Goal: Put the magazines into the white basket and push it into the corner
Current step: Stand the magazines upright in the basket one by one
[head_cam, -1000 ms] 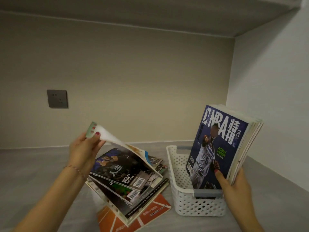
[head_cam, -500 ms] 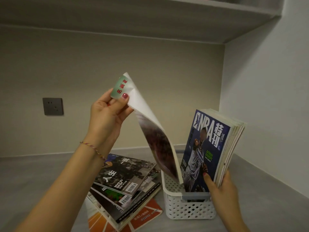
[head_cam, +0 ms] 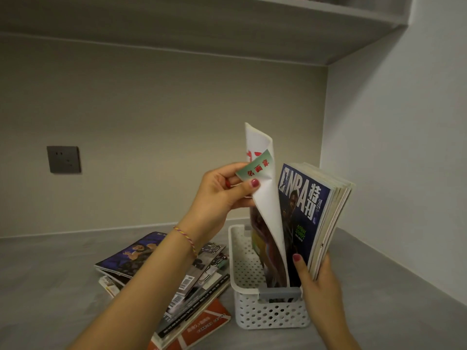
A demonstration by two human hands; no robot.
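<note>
A white perforated basket point(head_cam: 249, 317) with a grey handle stands on the grey shelf, right of centre. My right hand point(head_cam: 316, 281) grips a bundle of upright magazines point(head_cam: 326, 215) in the basket, an NBA cover facing me. My left hand point(head_cam: 222, 195) pinches the top corner of a thin white magazine point(head_cam: 265, 203), which hangs bent with its lower end inside the basket, just left of the bundle. A fanned stack of magazines point(head_cam: 192, 284) lies flat on the shelf left of the basket, partly hidden by my left forearm.
The grey shelf surface point(head_cam: 50, 274) runs to the back wall and to the right wall point(head_cam: 404, 173), which meet in a corner behind the basket. A dark wall socket point(head_cam: 63, 159) sits on the back wall at left. Another shelf point(head_cam: 227, 26) hangs overhead.
My left hand lifted the thin white magazine off the flat stack, carried it right and lowered its end into the basket beside the bundle. My right hand kept holding the bundle.
</note>
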